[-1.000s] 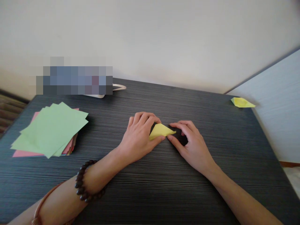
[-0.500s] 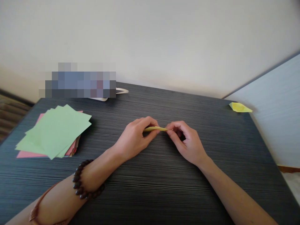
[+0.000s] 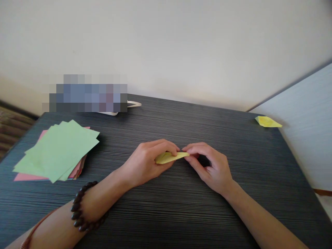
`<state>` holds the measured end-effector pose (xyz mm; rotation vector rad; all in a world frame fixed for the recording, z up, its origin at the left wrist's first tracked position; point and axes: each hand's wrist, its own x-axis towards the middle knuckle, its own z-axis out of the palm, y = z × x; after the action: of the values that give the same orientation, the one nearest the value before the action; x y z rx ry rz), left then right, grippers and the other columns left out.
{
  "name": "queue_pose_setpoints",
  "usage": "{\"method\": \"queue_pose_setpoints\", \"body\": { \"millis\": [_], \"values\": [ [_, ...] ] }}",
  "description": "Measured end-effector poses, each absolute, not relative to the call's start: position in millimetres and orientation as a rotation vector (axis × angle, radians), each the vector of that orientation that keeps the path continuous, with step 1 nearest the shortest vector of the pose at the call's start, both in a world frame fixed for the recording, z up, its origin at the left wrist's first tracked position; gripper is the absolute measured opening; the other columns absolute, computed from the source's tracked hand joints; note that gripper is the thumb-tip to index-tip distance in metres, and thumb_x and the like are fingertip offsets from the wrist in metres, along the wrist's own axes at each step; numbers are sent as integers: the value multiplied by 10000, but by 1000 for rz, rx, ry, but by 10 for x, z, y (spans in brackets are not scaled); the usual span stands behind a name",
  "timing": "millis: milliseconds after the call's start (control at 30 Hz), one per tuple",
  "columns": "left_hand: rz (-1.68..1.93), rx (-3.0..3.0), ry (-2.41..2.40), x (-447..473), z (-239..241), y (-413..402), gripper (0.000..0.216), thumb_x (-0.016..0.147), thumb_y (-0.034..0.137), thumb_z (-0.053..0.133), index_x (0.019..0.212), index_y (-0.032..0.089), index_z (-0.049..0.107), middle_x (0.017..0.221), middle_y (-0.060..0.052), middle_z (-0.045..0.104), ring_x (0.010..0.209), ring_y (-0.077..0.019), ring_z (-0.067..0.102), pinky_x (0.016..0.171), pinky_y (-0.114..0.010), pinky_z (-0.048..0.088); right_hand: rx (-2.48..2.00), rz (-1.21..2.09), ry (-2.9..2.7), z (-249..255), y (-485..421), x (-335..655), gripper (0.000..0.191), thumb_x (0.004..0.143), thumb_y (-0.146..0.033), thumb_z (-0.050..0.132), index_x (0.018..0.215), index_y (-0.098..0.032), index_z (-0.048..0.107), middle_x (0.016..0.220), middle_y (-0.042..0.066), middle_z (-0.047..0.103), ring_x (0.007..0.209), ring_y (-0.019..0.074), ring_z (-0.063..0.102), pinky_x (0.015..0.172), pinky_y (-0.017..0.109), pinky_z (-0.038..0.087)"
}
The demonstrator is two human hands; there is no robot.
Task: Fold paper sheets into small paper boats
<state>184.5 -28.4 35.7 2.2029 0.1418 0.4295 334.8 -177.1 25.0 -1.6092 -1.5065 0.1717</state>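
Note:
Between my two hands is a narrow piece of folded yellow paper, held just over the dark table. My left hand grips its wider left part, fingers on top and thumb underneath. At the thin right end, my right hand pinches the tip between thumb and forefinger. The palm-side fingers of both hands are partly hidden.
Green paper sheets lie fanned over pink ones on the left of the table. A second folded yellow paper sits at the far right corner. A blurred-out object stands at the back left, by the wall.
Both hands have come slightly lower in the view with the folded paper. It has tilted, so more of its yellow face shows. My left fingers now lie across its top.

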Motion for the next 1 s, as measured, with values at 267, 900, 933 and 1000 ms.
{"method": "queue_pose_setpoints", "body": {
  "millis": [267,900,933,1000],
  "values": [
    [415,2194,317,1833,350,-317,82,829,187,560,902,196,597,914,0,709,731,-105,651,666,-191,487,-1649,-63,-1531,277,-1789,3305,214,798,-110,607,926,-272,550,944,11,716,829,160,690,699,294,558],
    [475,2316,220,1810,296,-319,80,842,181,583,918,174,605,839,11,691,725,-94,637,688,-183,467,-1843,-124,-1604,278,-1801,3295,101,849,-177,596,929,-238,595,1121,18,684,724,120,693,640,240,540],
    [500,2344,189,1809,283,-314,92,836,167,586,927,174,601,848,8,693,737,-100,641,696,-189,471,-1841,-130,-1619,276,-1798,3296,87,856,-178,587,926,-229,595,1137,22,677,727,114,692,643,230,535],
    [543,2395,135,1811,264,-305,118,828,145,587,942,175,596,873,0,695,764,-113,647,711,-203,480,-1824,-143,-1643,269,-1789,3301,74,865,-173,574,924,-211,594,1161,34,665,746,106,688,648,212,527]
  ]
}}
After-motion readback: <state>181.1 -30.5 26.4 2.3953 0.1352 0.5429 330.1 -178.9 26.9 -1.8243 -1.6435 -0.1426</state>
